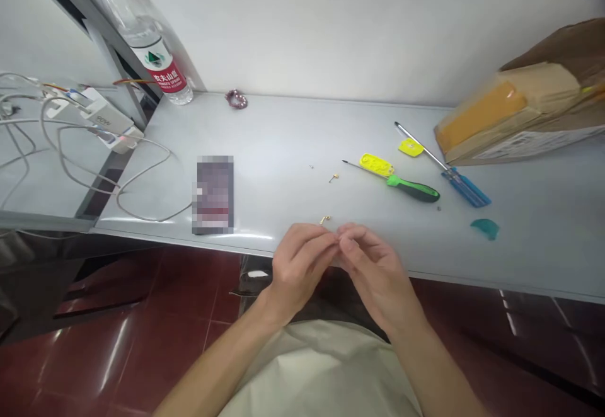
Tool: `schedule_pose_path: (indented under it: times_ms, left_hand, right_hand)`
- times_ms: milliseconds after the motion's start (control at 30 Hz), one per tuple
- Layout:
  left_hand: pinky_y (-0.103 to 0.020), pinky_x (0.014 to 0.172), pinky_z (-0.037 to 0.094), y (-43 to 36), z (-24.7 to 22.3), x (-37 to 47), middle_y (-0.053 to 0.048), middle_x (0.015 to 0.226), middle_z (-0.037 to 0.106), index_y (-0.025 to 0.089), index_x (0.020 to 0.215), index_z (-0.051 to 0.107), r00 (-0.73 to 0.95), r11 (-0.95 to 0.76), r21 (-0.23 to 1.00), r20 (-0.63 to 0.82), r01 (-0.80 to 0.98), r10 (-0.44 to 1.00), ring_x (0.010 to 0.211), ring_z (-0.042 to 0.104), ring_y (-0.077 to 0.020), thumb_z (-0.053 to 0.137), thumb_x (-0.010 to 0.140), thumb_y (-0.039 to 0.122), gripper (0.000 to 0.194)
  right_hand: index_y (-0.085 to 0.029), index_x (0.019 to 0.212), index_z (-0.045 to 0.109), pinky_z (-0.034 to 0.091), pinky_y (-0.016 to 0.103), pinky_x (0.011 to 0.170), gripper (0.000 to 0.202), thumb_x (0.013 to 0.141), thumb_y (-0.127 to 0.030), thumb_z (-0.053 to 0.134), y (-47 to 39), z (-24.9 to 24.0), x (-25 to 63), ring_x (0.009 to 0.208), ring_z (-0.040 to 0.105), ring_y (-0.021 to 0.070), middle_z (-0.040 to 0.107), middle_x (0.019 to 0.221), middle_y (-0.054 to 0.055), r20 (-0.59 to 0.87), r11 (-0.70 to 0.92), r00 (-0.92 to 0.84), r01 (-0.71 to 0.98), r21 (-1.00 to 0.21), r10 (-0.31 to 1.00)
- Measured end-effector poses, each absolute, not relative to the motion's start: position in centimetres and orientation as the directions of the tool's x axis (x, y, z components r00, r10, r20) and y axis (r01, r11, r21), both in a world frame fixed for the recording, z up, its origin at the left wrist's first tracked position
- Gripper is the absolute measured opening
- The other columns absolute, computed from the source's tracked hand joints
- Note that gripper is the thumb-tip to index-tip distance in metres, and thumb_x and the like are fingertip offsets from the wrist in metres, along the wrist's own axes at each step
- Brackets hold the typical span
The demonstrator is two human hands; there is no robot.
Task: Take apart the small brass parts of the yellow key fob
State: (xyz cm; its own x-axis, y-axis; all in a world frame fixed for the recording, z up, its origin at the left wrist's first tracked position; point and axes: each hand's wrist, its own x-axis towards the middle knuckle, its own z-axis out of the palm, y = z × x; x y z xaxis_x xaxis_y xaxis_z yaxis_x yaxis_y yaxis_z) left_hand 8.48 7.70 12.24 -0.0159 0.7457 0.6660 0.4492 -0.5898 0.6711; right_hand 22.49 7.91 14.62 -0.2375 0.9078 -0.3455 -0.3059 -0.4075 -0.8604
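Note:
Over the table's front edge, my left hand (pixel 305 256) and my right hand (pixel 371 262) meet fingertip to fingertip. The fingers of both are pinched together, and whatever lies between them is too small or too hidden to name. Just beyond the left fingers is a small gold-coloured metal piece (pixel 324 220). A second tiny metal part (pixel 333 178) rests farther back. To the right lies a green-and-black screwdriver (pixel 411 188), its shaft against a yellow plastic piece (pixel 377 164). A blue-handled screwdriver (pixel 466 187) lies beyond, by another yellow piece (pixel 410 147).
A teal curved piece (pixel 485 228) lies at the right. Behind it stands a cardboard box (pixel 539 114). On the left are a pixelated phone-like rectangle (pixel 213 195), a cable, a white charger (pixel 111 121), a water bottle (pixel 161 67) and a beaded bracelet (pixel 236 99).

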Motion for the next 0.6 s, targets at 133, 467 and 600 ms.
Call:
schedule_pose_path:
  times_ms: [133,467,600]
  left_hand:
    - [-0.029,0.072,0.060,8.0,12.6,8.4,-0.004,0.097,0.070,0.020,0.115,0.065,-0.002,-0.615,0.609,0.712,0.501,0.702,0.087,0.067,-0.0153,0.068,0.088,0.006,0.031]
    - [-0.032,0.074,0.060,7.9,12.1,7.9,-0.008,0.100,0.072,0.017,0.117,0.067,0.026,-0.661,0.547,0.760,0.514,0.649,0.092,0.068,-0.0183,0.069,0.081,-0.004,0.042]
    - [-0.031,0.075,0.057,8.5,12.0,7.4,-0.004,0.097,0.073,0.022,0.109,0.071,-0.052,-0.557,0.724,0.627,0.408,0.777,0.090,0.066,-0.0162,0.068,0.086,0.004,0.029]
  right_hand:
    - [-0.019,0.082,0.059,0.042,0.021,0.071,0.023,0.087,-0.039,0.071,7.9,14.8,22.2,0.080,0.045,0.0077,0.049,0.095,0.000,-0.310,-0.341,-0.148,-0.291,-0.894,0.939]
    - [-0.019,0.089,0.062,0.035,0.022,0.057,0.029,0.084,-0.047,0.071,7.4,14.8,20.7,0.064,0.038,0.0068,0.052,0.079,-0.001,-0.374,-0.380,-0.073,-0.265,-0.886,0.924]
    - [-0.020,0.083,0.064,0.045,0.028,0.066,0.026,0.088,-0.046,0.065,9.7,15.2,23.6,0.074,0.051,0.0118,0.062,0.099,0.005,-0.121,-0.119,-0.015,0.107,-0.987,0.993]
